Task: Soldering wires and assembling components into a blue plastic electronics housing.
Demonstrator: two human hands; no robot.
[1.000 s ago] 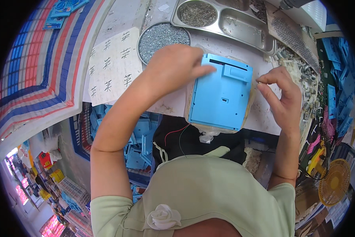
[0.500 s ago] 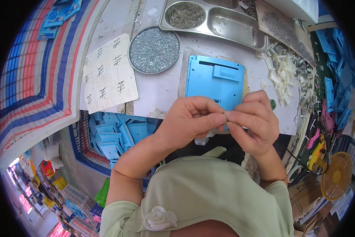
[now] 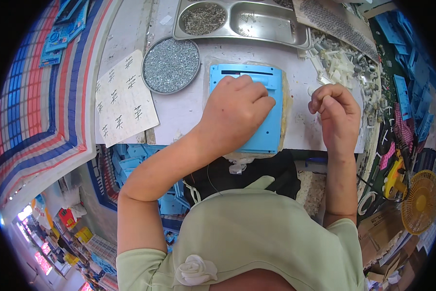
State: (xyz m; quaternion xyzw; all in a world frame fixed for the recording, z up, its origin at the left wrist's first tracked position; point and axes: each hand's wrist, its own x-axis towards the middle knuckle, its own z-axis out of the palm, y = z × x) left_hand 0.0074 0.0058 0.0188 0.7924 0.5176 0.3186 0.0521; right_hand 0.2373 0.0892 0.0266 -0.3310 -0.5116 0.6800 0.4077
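A flat blue plastic panel (image 3: 264, 77) lies on the white worktable (image 3: 184, 111) in front of me. My left hand (image 3: 235, 109) rests palm down on the panel and covers its middle. To the right of the panel, my right hand (image 3: 336, 114) is lifted a little, its fingertips pinched on a small white plastic piece (image 3: 311, 90). A round metal dish of small screws (image 3: 171, 65) stands left of the panel.
A steel compartment tray (image 3: 264, 22) with screws sits at the back. Small white plastic parts (image 3: 336, 68) are heaped at the right. A sheet with tally marks (image 3: 123, 99) lies at the left. Blue panels (image 3: 130, 162) are stacked below the table; a yellow fan (image 3: 421, 201) stands at the right.
My hands were together near the panel's near edge. Now the left hand lies flat on the panel and the right hand has moved out to the right with a small white piece.
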